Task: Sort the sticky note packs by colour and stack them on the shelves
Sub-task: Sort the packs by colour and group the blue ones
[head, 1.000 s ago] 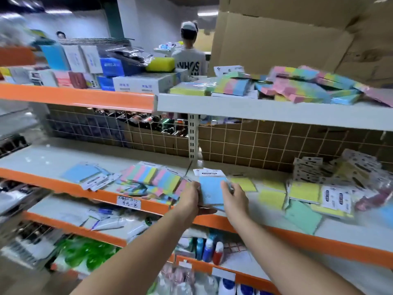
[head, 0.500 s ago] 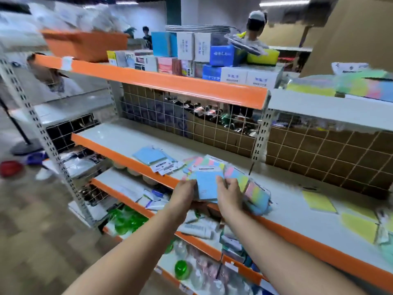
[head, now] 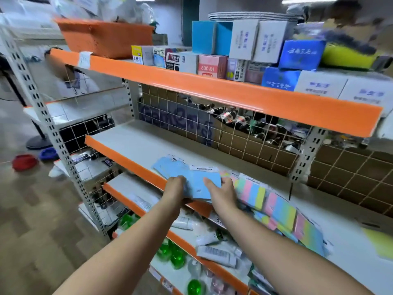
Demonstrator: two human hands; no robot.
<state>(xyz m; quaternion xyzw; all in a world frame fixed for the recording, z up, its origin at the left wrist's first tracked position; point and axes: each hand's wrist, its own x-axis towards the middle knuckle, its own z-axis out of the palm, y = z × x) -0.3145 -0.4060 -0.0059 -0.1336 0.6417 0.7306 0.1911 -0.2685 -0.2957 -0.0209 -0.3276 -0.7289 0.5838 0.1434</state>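
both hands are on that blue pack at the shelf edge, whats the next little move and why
Probably slide the blue pack a little further left and set it on the blue pile, then let go. The left hand and right hand both grip it just beside that pile, and the multicolour packs lie to its right, so the matching colour is on the left.

An orange basket point(head: 104, 36) sits on the top shelf at the left. Beside it stand small cartons point(head: 185, 61), with blue boxes point(head: 301, 54) and white boxes point(head: 258, 40) stacked to the right, next to a yellow sponge point(head: 348, 57). Green bottles point(head: 171, 252) and white tubes point(head: 217, 253) lie on the lower shelves. A red bowl point(head: 24, 161) and a blue bowl point(head: 49, 153) rest on the floor.
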